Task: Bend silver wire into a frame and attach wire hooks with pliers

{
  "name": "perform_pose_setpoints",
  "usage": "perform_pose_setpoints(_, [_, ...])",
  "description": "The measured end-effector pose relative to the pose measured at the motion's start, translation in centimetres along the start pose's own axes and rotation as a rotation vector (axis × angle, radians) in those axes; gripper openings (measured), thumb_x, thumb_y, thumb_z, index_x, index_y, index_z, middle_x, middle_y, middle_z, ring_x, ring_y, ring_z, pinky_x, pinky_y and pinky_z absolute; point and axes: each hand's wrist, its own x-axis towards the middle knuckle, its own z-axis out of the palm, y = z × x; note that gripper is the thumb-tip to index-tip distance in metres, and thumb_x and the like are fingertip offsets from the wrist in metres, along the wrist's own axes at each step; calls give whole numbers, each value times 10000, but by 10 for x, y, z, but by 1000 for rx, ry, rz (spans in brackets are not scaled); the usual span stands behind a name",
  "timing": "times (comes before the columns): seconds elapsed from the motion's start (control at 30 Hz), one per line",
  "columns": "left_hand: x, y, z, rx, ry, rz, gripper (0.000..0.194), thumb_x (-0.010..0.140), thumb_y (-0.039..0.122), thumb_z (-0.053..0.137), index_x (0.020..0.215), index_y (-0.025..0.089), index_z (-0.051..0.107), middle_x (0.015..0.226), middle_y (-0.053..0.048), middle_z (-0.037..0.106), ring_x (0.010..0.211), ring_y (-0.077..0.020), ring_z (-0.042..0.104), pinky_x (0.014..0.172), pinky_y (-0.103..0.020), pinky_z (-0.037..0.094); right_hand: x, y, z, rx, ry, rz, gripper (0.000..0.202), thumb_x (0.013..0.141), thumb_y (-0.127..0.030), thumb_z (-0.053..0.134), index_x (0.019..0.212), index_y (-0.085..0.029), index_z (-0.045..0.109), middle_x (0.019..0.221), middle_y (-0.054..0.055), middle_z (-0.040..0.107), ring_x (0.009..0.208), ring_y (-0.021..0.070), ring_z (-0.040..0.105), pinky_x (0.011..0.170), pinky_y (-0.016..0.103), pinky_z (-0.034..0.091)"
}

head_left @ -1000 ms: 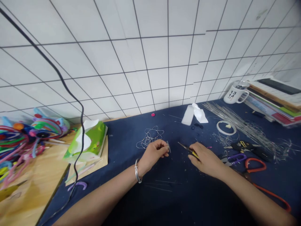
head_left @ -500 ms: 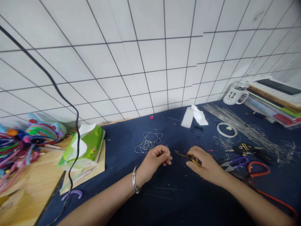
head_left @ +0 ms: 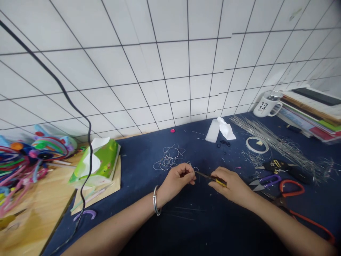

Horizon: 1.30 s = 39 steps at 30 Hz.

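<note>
My left hand (head_left: 176, 180), with a silver bangle (head_left: 155, 201) on the wrist, pinches a thin piece of silver wire (head_left: 193, 168) just above the dark blue cloth (head_left: 207, 220). My right hand (head_left: 231, 184) grips small yellow-handled pliers (head_left: 210, 176), whose tip touches the wire at my left fingertips. A tangle of fine wire with small beads (head_left: 169, 158) lies just beyond my left hand.
Purple snips (head_left: 266, 181), red-handled scissors (head_left: 291, 190), a bundle of straight wires (head_left: 277, 142), a tape ring (head_left: 256, 145), a white mug (head_left: 266, 104) and stacked books (head_left: 311, 112) lie right. A tissue pack (head_left: 97, 161), coloured pipe cleaners (head_left: 23, 160) and a hanging black cable (head_left: 87, 149) are left.
My right hand moved left, bringing the pliers' tip to the wire held in my left fingers. My left hand stayed in nearly the same spot.
</note>
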Motion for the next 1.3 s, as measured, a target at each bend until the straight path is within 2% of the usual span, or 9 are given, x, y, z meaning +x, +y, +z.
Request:
perform_pose_setpoints(0.17, [-1, 5, -2, 21, -35, 40, 153, 801, 281, 488, 816, 139, 544, 742, -28, 582, 693, -117, 562, 690, -273, 449, -1, -3, 0, -26, -20, 2, 164, 809, -337, 472, 821, -194, 551, 744, 8, 529, 686, 122, 496, 637, 243, 383])
perform_pose_setpoints(0.37, [-1, 7, -5, 29, -1, 52, 201, 775, 329, 528, 823, 143, 587, 737, -22, 561, 652, -107, 512, 637, -246, 433, -4, -5, 4, -32, -37, -21, 163, 800, -337, 484, 847, -196, 551, 756, 7, 532, 685, 115, 497, 634, 233, 383])
perform_pose_setpoints(0.57, [-1, 10, -11, 134, -64, 82, 179, 770, 307, 533, 752, 143, 600, 676, -1, 530, 599, -84, 457, 589, -217, 395, -4, -5, 8, -65, -52, -32, 167, 796, -345, 485, 843, -196, 545, 781, 18, 544, 720, 130, 505, 651, 247, 387])
perform_pose_setpoints(0.7, [3, 8, -17, 133, 50, 53, 181, 765, 308, 526, 709, 142, 570, 613, 19, 487, 544, -70, 428, 536, -201, 369, -4, -6, 7, -139, -53, 14, 200, 810, -373, 452, 883, -203, 527, 805, 29, 553, 721, 146, 511, 643, 269, 393])
perform_pose_setpoints(0.8, [8, 3, -21, 23, 119, -10, 184, 765, 307, 514, 681, 144, 530, 573, 32, 462, 478, -54, 401, 477, -189, 339, -4, -4, 7, -324, 22, 12, 259, 822, -401, 421, 938, -188, 513, 847, 60, 551, 775, 182, 508, 674, 305, 393])
perform_pose_setpoints(0.9, [12, -1, -24, -115, 88, -61, 180, 758, 302, 522, 674, 144, 506, 551, 42, 443, 427, -36, 372, 434, -178, 305, -3, -2, 8, -575, 102, -65, 296, 835, -402, 399, 961, -166, 527, 861, 93, 544, 827, 217, 485, 719, 345, 367])
perform_pose_setpoints(1.0, [12, -3, -24, -212, 54, -93, 180, 745, 295, 541, 665, 142, 488, 545, 44, 436, 399, -22, 349, 404, -170, 270, -3, 0, 10, -749, 162, -169, 278, 831, -380, 422, 964, -167, 542, 848, 90, 543, 792, 212, 470, 689, 341, 348])
perform_pose_setpoints(1.17, [9, -2, -23, -289, 24, -152, 180, 737, 287, 544, 660, 143, 468, 549, 41, 449, 378, -17, 347, 383, -168, 244, -6, 3, 14, -842, 334, -385, 256, 792, -352, 518, 971, -171, 546, 822, 65, 543, 772, 187, 458, 680, 326, 335])
perform_pose_setpoints(1.3, [7, -1, -21, -302, 5, -163, 172, 737, 273, 540, 650, 144, 467, 541, 46, 446, 379, -18, 352, 388, -169, 249, -6, 2, 15, -848, 362, -435, 250, 786, -345, 533, 967, -173, 548, 825, 62, 541, 778, 178, 461, 679, 320, 343])
